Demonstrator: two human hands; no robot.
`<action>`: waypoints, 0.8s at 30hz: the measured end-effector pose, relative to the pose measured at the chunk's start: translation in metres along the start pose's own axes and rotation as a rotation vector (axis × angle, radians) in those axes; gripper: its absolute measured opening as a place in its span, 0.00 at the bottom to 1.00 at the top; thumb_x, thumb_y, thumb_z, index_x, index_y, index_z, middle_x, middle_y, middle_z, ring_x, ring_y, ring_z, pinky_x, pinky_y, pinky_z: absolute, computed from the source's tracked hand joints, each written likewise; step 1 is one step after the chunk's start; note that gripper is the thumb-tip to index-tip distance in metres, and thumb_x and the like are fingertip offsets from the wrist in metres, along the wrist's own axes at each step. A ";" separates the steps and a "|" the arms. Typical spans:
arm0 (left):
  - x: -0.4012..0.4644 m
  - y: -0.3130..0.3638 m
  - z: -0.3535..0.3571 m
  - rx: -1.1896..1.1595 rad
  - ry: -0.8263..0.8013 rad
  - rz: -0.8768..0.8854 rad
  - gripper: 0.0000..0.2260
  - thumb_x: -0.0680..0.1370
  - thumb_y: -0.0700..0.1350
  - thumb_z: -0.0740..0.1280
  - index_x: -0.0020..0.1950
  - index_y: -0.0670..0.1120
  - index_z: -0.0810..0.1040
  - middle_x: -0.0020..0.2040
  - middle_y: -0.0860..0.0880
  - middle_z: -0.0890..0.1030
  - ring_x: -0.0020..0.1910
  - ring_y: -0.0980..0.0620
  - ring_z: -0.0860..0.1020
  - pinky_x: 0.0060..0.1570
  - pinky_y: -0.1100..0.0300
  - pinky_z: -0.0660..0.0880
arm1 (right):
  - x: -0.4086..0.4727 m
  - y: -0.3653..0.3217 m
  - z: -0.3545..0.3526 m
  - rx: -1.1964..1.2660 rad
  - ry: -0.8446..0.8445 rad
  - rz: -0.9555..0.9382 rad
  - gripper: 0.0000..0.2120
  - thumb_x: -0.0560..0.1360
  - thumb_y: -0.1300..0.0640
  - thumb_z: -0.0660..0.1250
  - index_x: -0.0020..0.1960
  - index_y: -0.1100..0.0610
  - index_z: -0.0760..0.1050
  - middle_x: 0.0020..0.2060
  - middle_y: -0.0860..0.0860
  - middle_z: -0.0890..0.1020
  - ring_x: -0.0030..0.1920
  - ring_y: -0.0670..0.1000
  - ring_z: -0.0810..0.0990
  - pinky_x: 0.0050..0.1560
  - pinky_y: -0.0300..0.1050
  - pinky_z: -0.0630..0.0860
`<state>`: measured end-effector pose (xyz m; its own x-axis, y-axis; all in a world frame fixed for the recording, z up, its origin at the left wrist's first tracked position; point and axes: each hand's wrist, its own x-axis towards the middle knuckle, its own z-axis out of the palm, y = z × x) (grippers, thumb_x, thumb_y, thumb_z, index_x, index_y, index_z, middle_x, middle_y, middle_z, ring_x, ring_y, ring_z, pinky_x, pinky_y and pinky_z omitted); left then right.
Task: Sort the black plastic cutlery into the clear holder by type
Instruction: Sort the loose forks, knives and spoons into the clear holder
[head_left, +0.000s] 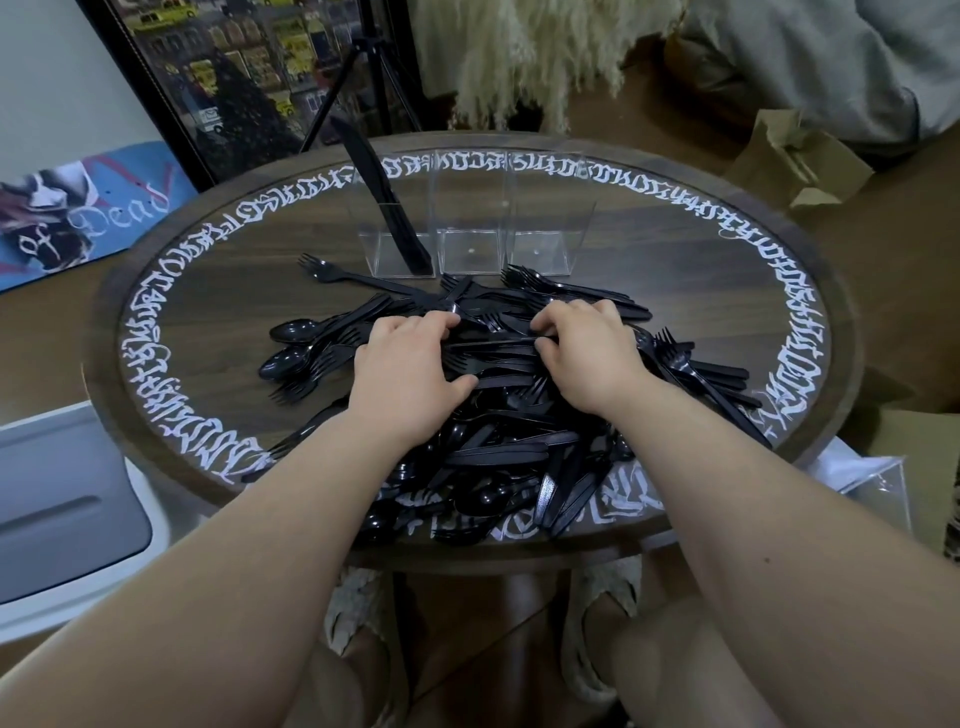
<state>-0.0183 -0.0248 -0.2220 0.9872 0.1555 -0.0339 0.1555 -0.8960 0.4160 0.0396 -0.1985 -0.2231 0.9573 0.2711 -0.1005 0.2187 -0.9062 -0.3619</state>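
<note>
A big heap of black plastic cutlery (498, 436) covers the middle and near side of the round table: forks, spoons and knives mixed together. My left hand (410, 369) lies on the heap with its fingers curled down around some pieces. My right hand (587, 353) sits beside it, with fingers and thumb pinching a thin black piece (493, 340) that runs between the two hands. Behind the heap stands the clear holder (550, 218) with three compartments. Black knives (384, 208) lean upright in its left compartment. The middle and right compartments look empty.
The dark round table (208, 291) has white lettering around its rim. A few forks and spoons (306, 332) lie spread left of the heap. A white bin (67, 499) stands at the left, cardboard boxes (800, 161) at the right, and a tripod (363, 78) behind the table.
</note>
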 end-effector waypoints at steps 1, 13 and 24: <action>0.000 0.000 0.000 -0.001 0.001 0.000 0.29 0.72 0.55 0.72 0.71 0.54 0.67 0.63 0.54 0.76 0.69 0.48 0.63 0.65 0.46 0.66 | 0.000 0.000 0.000 -0.022 -0.005 0.000 0.12 0.81 0.51 0.57 0.62 0.49 0.73 0.60 0.50 0.74 0.65 0.56 0.64 0.60 0.54 0.63; -0.004 -0.001 -0.005 -0.011 -0.012 0.116 0.12 0.69 0.54 0.74 0.44 0.54 0.73 0.56 0.54 0.72 0.63 0.49 0.65 0.62 0.49 0.66 | 0.000 0.007 -0.007 0.081 0.067 -0.024 0.07 0.79 0.56 0.61 0.55 0.54 0.74 0.50 0.49 0.73 0.55 0.55 0.75 0.55 0.47 0.69; 0.000 -0.003 -0.001 0.076 -0.147 0.145 0.10 0.74 0.49 0.70 0.54 0.56 0.80 0.60 0.56 0.72 0.67 0.50 0.62 0.66 0.48 0.64 | -0.013 0.008 -0.021 0.217 0.133 -0.111 0.10 0.79 0.57 0.62 0.60 0.55 0.75 0.53 0.50 0.81 0.56 0.51 0.77 0.51 0.38 0.68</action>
<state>-0.0191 -0.0219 -0.2221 0.9930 -0.0344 -0.1130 0.0082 -0.9341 0.3568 0.0334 -0.2161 -0.2051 0.9492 0.3071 0.0688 0.2921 -0.7784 -0.5557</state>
